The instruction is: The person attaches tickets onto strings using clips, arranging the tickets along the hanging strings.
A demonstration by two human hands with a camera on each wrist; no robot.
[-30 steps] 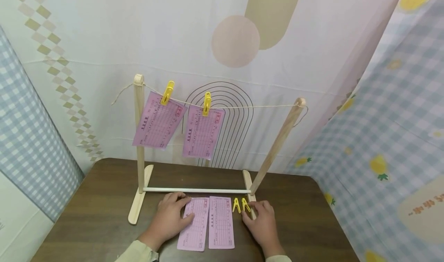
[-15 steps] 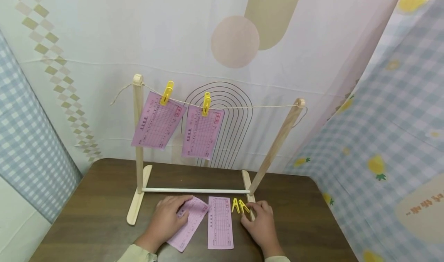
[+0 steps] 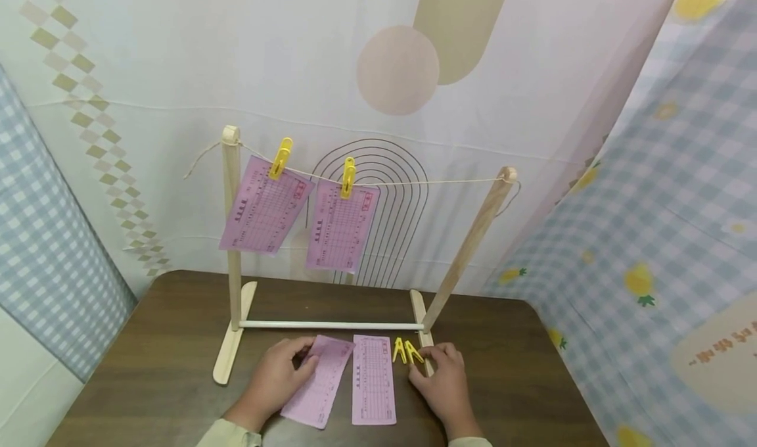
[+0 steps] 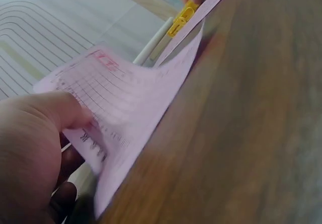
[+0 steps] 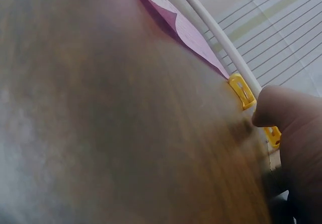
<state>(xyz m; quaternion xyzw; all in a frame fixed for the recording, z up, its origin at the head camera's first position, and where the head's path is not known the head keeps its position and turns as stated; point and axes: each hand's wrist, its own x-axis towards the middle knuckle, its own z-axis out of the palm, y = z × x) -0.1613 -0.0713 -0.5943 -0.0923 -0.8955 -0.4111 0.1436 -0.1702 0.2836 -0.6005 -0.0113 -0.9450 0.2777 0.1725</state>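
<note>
In the head view my left hand (image 3: 278, 378) pinches a pink printed slip (image 3: 322, 384) by its left side, thumb on top; the slip bends up from the table in the left wrist view. A second pink slip (image 3: 374, 381) lies flat just to the right. My right hand (image 3: 443, 381) rests on the table with thumb and forefinger curled about the end of a small yellow clothespin (image 3: 413, 352). Another yellow clothespin (image 3: 399, 350) stands beside it. In the right wrist view my thumb (image 5: 282, 105) partly hides the nearer clothespin (image 5: 272, 136).
Behind the hands stands a wooden frame (image 3: 232, 296) with a white crossbar (image 3: 331, 325) and a string (image 3: 437, 182). Two pink slips, a left one (image 3: 266, 207) and a right one (image 3: 342, 227), hang from the string under yellow clothespins. Patterned cloths surround the brown table (image 3: 148, 368).
The left hand has taken hold of the left slip, which has turned and bent upward away from the other slip. The clothespin by the right hand has shifted and tilted slightly.
</note>
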